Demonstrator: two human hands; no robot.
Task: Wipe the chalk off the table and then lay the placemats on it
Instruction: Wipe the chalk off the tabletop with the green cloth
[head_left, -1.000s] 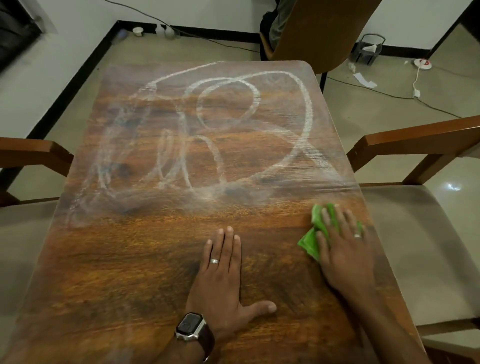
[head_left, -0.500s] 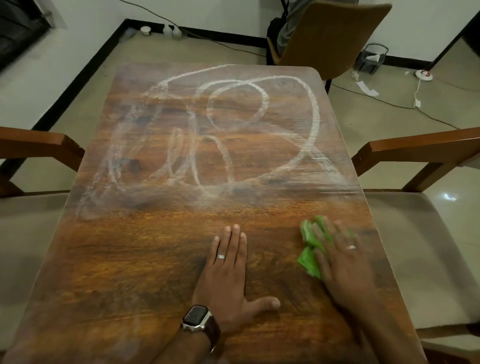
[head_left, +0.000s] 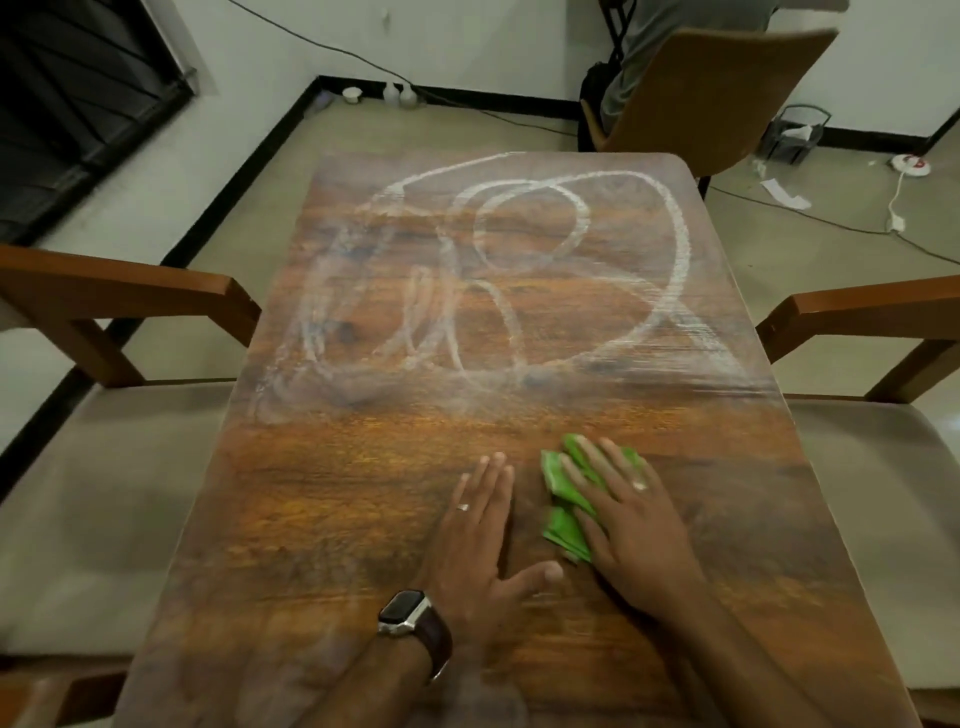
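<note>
Green cloth (head_left: 563, 512), bunched into folds, lies on the near right part of the wooden worktop (head_left: 332, 519), pinned under the right hand (head_left: 631, 525). That hand lies flat, fingers straight and slightly spread over the cloth, palm bearing down rather than gripping; this seems meant to keep as much fabric as possible against the wood while it slides. The left hand (head_left: 480, 540) rests just beside it on bare wood, fingers straight and close together, thumb splayed toward the cloth, holding nothing. It probably serves as a brace for the lean over the worktop. A watch (head_left: 405, 613) sits on the left wrist, and each hand wears a ring.

Chalk marks (head_left: 519, 270) cover the far half of the worktop: big white loops and scribbles, with a hazy smeared band at their near edge. The near half around the hands shows mostly clean grain, so I judge the wiping part-done, working from near to far. Reaching the far loops will likely call for a longer stretch.

Wooden chairs (head_left: 130, 291) flank the worktop left and right, and a tan chair (head_left: 717, 88) stands at the far end. No placemats are in view, so that step looks untouched.
</note>
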